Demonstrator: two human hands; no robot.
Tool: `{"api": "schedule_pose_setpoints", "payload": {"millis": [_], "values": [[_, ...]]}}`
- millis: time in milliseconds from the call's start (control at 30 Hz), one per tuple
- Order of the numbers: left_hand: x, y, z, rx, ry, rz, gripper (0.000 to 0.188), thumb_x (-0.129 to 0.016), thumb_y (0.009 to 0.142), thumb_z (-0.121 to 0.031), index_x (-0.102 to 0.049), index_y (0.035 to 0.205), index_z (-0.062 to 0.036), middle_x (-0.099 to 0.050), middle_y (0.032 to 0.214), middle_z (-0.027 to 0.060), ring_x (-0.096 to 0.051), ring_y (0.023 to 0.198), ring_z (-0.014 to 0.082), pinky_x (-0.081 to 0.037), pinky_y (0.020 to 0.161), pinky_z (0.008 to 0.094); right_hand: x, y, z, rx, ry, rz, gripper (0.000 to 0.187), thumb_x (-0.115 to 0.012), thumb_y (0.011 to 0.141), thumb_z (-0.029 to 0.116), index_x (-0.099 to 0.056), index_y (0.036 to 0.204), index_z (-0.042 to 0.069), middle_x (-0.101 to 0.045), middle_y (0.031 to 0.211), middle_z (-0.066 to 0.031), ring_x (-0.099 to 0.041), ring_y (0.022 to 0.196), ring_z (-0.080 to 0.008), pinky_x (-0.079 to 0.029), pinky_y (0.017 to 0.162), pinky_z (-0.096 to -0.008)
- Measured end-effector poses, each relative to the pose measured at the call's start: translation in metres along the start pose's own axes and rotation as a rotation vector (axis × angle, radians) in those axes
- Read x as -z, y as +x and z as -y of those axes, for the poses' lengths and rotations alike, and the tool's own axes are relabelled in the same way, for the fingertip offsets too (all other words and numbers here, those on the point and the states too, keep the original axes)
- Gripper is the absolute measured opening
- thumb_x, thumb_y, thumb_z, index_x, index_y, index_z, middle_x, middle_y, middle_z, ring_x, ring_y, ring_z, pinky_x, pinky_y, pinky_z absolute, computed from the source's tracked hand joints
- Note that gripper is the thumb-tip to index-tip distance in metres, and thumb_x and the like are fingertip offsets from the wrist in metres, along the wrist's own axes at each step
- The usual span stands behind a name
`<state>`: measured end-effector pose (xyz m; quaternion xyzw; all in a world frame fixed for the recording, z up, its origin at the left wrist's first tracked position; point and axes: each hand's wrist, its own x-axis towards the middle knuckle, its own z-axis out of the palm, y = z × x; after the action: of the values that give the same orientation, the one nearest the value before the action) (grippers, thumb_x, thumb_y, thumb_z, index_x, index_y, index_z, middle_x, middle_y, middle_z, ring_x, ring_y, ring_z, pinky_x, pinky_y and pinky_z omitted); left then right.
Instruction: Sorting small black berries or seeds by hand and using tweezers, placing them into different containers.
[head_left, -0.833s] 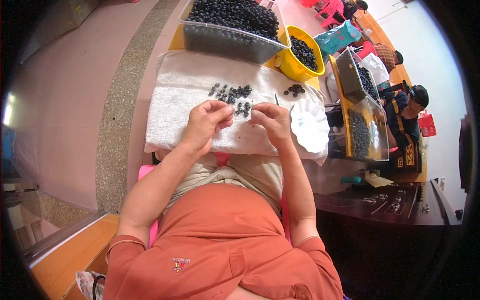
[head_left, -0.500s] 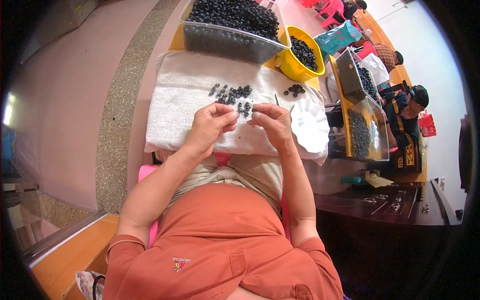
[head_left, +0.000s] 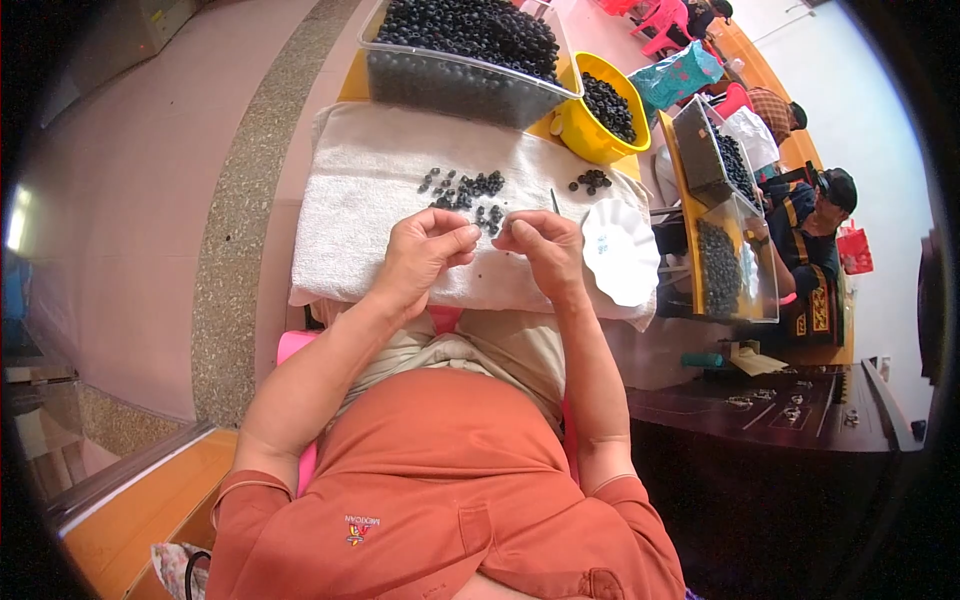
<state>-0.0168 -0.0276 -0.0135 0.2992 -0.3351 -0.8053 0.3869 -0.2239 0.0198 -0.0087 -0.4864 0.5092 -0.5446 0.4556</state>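
My left hand (head_left: 424,256) and my right hand (head_left: 551,252) face each other over a white towel (head_left: 345,235). Thumb and fingertips are pinched together on both. Whatever lies between the fingertips is too small to make out. Several small round black pieces (head_left: 468,187) lie loose just beyond my hands, and a smaller cluster (head_left: 594,179) sits to the right. A thin dark pointed tool (head_left: 555,200) shows behind my right hand; whether that hand holds it cannot be seen. Beside my right hand is a white plate with a scalloped rim (head_left: 632,268).
At the towel's far side stands a clear plastic bin (head_left: 455,88) full of black pieces. A yellow basin (head_left: 590,146) next to it holds more. Farther right are other clear bins (head_left: 738,290) and a seated person (head_left: 815,225) in a dark cap.
My right hand has shifted and turned very slightly at the fingertips. My left hand stays almost where it was, and the pieces on the towel look the same.
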Motion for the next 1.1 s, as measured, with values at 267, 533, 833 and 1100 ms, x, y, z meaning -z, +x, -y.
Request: {"api": "schedule_pose_setpoints", "payload": {"millis": [267, 533, 833, 1100], "values": [[0.000, 0.000, 0.001, -0.003, 0.003, -0.003, 0.011, -0.072, 0.088, -0.010, -0.065, 0.095, -0.0064, -0.068, 0.086, 0.0025, -0.065, 0.076, 0.0106, -0.056, 0.074, 0.0253, -0.003, 0.001, 0.000, -0.009, 0.254, -0.040, 0.020, -0.059, 0.097, 0.009, -0.066, 0.110, -0.003, -0.066, 0.094, -0.0091, -0.066, 0.086, -0.0170, -0.059, 0.086, -0.0386], [0.000, 0.000, 0.003, -0.008, 0.005, 0.014, 0.011, -0.072, 0.088, -0.010, -0.064, 0.095, -0.0055, -0.068, 0.087, 0.0032, -0.065, 0.077, 0.0111, -0.056, 0.074, 0.0259, -0.002, 0.001, -0.005, -0.026, 0.305, 0.005, 0.022, -0.057, 0.098, 0.009, -0.065, 0.115, -0.003, -0.064, 0.095, -0.0079, -0.065, 0.088, -0.0170, -0.058, 0.089, -0.0403], [-0.002, -0.001, 0.003, -0.018, 0.094, 0.064, 0.012, -0.072, 0.088, -0.009, -0.064, 0.096, -0.0038, -0.068, 0.088, 0.0039, -0.064, 0.078, 0.0108, -0.055, 0.073, 0.0249, -0.006, -0.003, 0.001, -0.052, 0.209, 0.104, 0.021, -0.058, 0.099, 0.013, -0.064, 0.113, -0.003, -0.063, 0.089, -0.0038, -0.063, 0.083, -0.0135, -0.058, 0.086, -0.0362], [-0.010, -0.008, -0.004, -0.026, 0.159, 0.116, 0.017, -0.072, 0.088, -0.010, -0.066, 0.101, -0.0009, -0.068, 0.090, 0.0045, -0.064, 0.079, 0.0107, -0.054, 0.073, 0.0245, -0.003, -0.004, 0.006, -0.018, 0.103, 0.170, 0.019, -0.061, 0.098, 0.014, -0.065, 0.106, -0.003, -0.066, 0.090, -0.0054, -0.064, 0.082, -0.0128, -0.056, 0.080, -0.0303]]}}
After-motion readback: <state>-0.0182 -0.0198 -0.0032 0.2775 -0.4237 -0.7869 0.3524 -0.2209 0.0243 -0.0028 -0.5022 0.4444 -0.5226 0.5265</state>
